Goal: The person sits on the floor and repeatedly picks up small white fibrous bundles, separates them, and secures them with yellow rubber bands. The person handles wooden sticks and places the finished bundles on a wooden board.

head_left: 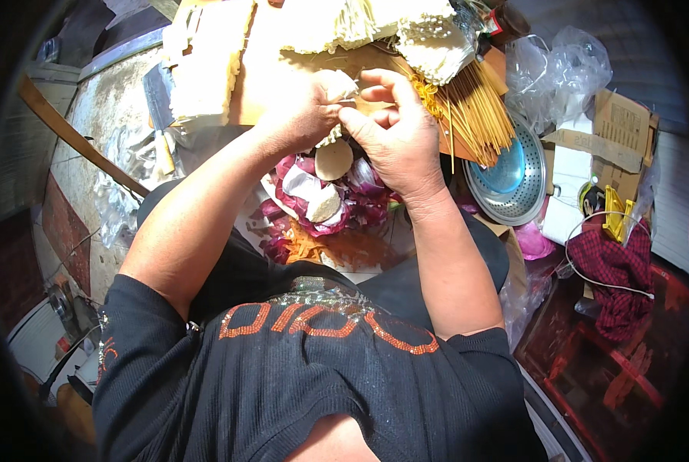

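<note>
Both hands meet over the near edge of a wooden board [260,88]. My left hand [302,119] is closed around a whitish piece [337,85], overexposed by the sun. Beside it, my right hand [398,127] has curled fingers, its thumb reaching to the left hand's fingertips; what it pinches is too small to make out. Below the hands lie purple leafy peelings [367,196], a round pale slice [333,162], a second pale slice [324,205] and orange shreds [302,242]. Enoki mushrooms [433,50] lie on the board's far side.
A bundle of wooden skewers [479,112] rests at the board's right, above a metal colander [518,189]. Pale yellowish sheets [214,61] lie at the left, near a cleaver [158,96]. Clear plastic bags [568,69] and a cardboard box [622,135] stand right.
</note>
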`<state>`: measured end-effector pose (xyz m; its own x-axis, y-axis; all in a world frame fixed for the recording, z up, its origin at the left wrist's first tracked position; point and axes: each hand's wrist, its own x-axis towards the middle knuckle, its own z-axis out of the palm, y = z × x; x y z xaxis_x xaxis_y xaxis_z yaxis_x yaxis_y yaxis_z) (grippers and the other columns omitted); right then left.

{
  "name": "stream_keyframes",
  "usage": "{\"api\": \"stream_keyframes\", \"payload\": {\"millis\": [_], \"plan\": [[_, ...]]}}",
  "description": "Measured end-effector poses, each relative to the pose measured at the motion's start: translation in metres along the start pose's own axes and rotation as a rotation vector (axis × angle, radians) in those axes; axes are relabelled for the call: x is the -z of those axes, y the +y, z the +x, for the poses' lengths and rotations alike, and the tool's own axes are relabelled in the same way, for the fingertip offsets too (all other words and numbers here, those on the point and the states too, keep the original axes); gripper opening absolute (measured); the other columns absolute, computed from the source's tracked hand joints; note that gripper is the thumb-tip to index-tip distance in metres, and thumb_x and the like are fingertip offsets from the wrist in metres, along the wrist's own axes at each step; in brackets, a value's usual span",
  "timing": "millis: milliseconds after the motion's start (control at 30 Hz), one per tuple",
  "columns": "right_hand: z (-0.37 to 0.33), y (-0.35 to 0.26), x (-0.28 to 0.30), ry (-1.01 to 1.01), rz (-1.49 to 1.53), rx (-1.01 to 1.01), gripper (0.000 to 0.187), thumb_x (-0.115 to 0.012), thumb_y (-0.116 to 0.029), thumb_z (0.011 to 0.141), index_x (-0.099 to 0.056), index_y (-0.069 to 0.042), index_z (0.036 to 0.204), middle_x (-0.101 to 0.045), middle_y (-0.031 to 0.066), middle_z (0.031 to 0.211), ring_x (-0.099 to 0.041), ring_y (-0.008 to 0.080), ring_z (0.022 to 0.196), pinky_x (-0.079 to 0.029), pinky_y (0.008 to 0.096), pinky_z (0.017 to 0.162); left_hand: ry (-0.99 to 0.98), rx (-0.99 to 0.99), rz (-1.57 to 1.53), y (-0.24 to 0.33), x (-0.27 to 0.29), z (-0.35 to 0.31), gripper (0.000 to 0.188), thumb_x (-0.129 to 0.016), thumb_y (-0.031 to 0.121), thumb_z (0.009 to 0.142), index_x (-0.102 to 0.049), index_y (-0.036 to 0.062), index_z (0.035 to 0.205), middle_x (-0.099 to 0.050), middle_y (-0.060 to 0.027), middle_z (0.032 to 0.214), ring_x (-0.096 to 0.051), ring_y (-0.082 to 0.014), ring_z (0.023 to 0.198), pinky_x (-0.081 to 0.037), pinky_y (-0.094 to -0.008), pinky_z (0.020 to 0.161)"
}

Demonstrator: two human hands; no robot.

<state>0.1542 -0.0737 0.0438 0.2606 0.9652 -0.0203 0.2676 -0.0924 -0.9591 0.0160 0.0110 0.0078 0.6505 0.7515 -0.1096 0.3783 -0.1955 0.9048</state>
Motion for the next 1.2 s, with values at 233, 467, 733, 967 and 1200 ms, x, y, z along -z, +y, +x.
{"api": "stream_keyframes", "payload": {"millis": [233, 467, 733, 967, 1200], "plan": [[0.006, 0.010, 0.003, 0.098, 0.042, 0.032, 0.011, -0.068, -0.007, 0.083, -0.067, -0.003, 0.092, -0.067, 0.0040, 0.074, -0.061, 0.0090, 0.063, -0.050, 0.0234, 0.059, -0.143, 0.067, 0.013, 0.016, 0.002, -0.002, 0.016, -0.059, 0.019, 0.088, -0.063, 0.0035, 0.087, -0.060, -0.0033, 0.067, -0.052, -0.0111, 0.065, -0.045, -0.0308, 0.061], [0.004, 0.011, 0.027, -0.206, -0.376, -0.081, 0.025, -0.054, -0.010, 0.078, -0.069, -0.003, 0.098, -0.069, 0.0088, 0.081, -0.063, 0.0160, 0.067, -0.052, 0.0300, 0.067, -0.093, 0.272, -0.220, 0.013, 0.015, 0.000, 0.016, -0.063, 0.019, 0.088, -0.064, 0.0049, 0.094, -0.051, 0.0032, 0.061, -0.046, -0.0054, 0.050, -0.038, -0.0222, 0.046], [-0.001, 0.005, 0.016, -0.104, -0.196, -0.111, 0.029, -0.058, -0.011, 0.076, -0.063, -0.005, 0.104, -0.067, 0.0152, 0.090, -0.066, 0.0288, 0.084, -0.052, 0.0350, 0.078, -0.012, 0.098, 0.089, 0.015, 0.010, -0.003, 0.051, -0.070, 0.015, 0.082, -0.050, 0.0055, 0.128, -0.060, -0.0084, 0.087, -0.057, -0.0149, 0.070, -0.049, -0.0284, 0.062], [-0.002, 0.021, 0.000, -0.175, 0.323, -0.232, 0.027, -0.067, -0.013, 0.079, -0.061, 0.002, 0.100, -0.067, 0.0083, 0.090, -0.062, 0.0107, 0.080, -0.052, 0.0273, 0.075, -0.094, -0.047, 0.113, 0.008, -0.004, -0.007, 0.062, -0.076, 0.015, 0.077, -0.046, 0.0023, 0.131, -0.060, -0.0150, 0.111, -0.060, -0.0233, 0.104, -0.047, -0.0327, 0.092], [-0.002, 0.014, -0.003, -0.044, 0.164, -0.221, 0.019, -0.067, -0.015, 0.077, -0.064, 0.001, 0.088, -0.068, 0.0071, 0.078, -0.062, 0.0106, 0.072, -0.052, 0.0277, 0.069, -0.161, -0.074, -0.014, 0.017, -0.006, -0.006, 0.050, -0.076, 0.013, 0.076, -0.053, 0.0007, 0.119, -0.061, -0.0125, 0.106, -0.060, -0.0197, 0.099, -0.048, -0.0317, 0.089]]}}
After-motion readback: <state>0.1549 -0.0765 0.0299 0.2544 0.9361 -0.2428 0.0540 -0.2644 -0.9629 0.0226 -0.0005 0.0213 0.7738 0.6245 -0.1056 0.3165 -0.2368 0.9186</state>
